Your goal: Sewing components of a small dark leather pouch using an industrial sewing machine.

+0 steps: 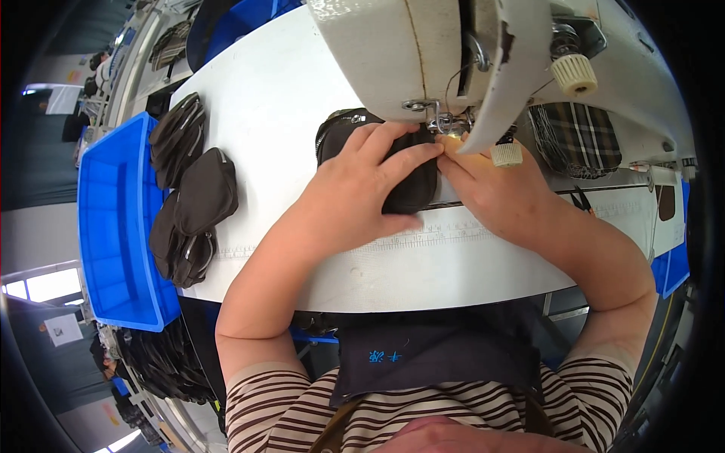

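Note:
A dark brown pouch (411,181) with a zipper along its far left edge lies on the white sewing table, its far right part by the needle area of the sewing machine (445,124). My left hand (355,185) rests on top of the pouch, fingers spread and thumb stretched out to the near side. At the pouch's right edge my right hand (498,189) has its fingers pressed together beside the presser foot. Its fingertips almost meet my left index finger. Whatever sits between them is hidden.
Several finished-looking dark pouches (205,192) are piled at the table's left edge, next to a blue plastic bin (121,226). Plaid fabric pieces (578,140) lie right of the needle. Small black-handled snips (581,200) are beside my right forearm. A printed ruler (411,240) crosses the tabletop.

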{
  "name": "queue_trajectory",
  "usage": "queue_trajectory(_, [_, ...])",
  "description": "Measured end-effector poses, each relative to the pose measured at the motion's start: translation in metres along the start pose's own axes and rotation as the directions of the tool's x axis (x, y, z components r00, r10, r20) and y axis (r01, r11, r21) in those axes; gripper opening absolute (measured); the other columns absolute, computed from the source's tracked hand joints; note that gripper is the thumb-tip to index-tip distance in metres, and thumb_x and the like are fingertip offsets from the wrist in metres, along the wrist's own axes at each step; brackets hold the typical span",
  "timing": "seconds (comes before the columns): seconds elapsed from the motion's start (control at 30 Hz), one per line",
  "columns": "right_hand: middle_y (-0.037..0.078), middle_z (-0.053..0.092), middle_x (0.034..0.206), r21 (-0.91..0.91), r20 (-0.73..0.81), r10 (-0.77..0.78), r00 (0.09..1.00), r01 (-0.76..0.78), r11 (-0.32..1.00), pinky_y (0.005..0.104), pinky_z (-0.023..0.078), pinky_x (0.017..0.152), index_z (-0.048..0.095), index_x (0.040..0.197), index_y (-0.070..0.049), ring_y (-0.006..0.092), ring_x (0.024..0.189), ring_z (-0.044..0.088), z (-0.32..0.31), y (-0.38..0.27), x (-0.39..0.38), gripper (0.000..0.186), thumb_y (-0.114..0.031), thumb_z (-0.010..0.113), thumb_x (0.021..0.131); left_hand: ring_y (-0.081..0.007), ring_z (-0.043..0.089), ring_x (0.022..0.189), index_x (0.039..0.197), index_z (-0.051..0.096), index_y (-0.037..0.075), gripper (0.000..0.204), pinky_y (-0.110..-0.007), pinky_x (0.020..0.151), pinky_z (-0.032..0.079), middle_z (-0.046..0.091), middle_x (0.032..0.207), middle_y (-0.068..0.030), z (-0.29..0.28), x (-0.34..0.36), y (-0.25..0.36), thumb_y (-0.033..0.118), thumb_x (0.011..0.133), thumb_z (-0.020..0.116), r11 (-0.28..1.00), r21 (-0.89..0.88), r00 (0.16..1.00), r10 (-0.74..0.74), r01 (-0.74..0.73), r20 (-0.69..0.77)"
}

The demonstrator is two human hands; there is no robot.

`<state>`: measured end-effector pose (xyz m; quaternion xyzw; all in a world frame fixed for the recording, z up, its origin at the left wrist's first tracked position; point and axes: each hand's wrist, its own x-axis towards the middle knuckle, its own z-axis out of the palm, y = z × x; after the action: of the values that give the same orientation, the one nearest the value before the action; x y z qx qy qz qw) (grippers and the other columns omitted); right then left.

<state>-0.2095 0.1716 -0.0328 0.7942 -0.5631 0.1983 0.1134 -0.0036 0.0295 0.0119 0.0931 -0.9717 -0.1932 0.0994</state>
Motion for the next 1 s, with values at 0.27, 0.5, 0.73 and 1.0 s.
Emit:
queue_trajectory(0.27, [0.002,0.063,0.087,0.095,0.024,-0.142,0.990,0.139,0.986,0.0359,0.050,0.070,0.073,0.100,-0.007,0.0240,0.080,0.065,0.001,-0.016,0.001,0.021,-0.014,0.074,0.081,-0.0372,0.062,0.123,0.131,0.069,0.010,0.045,-0.044,0.104,0.052,0.067,0.135,-0.0129,-0.003,0.004,-0.018,0.016,0.086,0.066,0.982,-0.191,1.000,0.002,-0.001,0.004])
queue_trajectory(0.5, [0.013,0.071,0.097,-0.139,-0.123,-0.280,0.952,0.263,0.955,0.0366,0.058,0.081,0.075,0.101,0.004,0.0280,0.094,0.070,0.017,-0.027,-0.001,0.027,-0.014,0.072,0.081,-0.0282,0.065,0.113,0.120,0.071,0.013,0.052,-0.038,0.093,0.057,0.068,0.126,-0.0046,0.017,0.007,-0.002,0.008,0.069,0.082,0.992,0.124,0.989,0.014,0.005,-0.149])
queue_trajectory(0.73, [0.012,0.068,0.082,-0.130,-0.114,-0.337,0.935,0.323,0.938,0.0334,0.050,0.064,0.072,0.084,-0.001,0.0266,0.082,0.067,0.016,-0.023,0.001,0.020,-0.016,0.069,0.072,-0.0262,0.070,0.102,0.103,0.079,0.013,0.044,-0.038,0.082,0.056,0.074,0.109,0.0005,0.026,0.013,-0.008,0.007,0.060,0.086,0.978,0.154,0.955,0.175,-0.141,-0.239])
queue_trajectory(1.0, [0.020,0.074,0.088,-0.195,-0.071,-0.335,0.939,0.316,0.928,0.0339,0.056,0.070,0.074,0.086,0.006,0.0304,0.086,0.071,0.006,-0.025,-0.011,0.027,-0.016,0.069,0.071,-0.0252,0.067,0.096,0.107,0.080,0.012,0.052,-0.042,0.080,0.052,0.072,0.107,0.0019,0.016,0.011,-0.002,0.012,0.055,0.088,0.957,0.197,0.971,0.230,-0.212,-0.072])
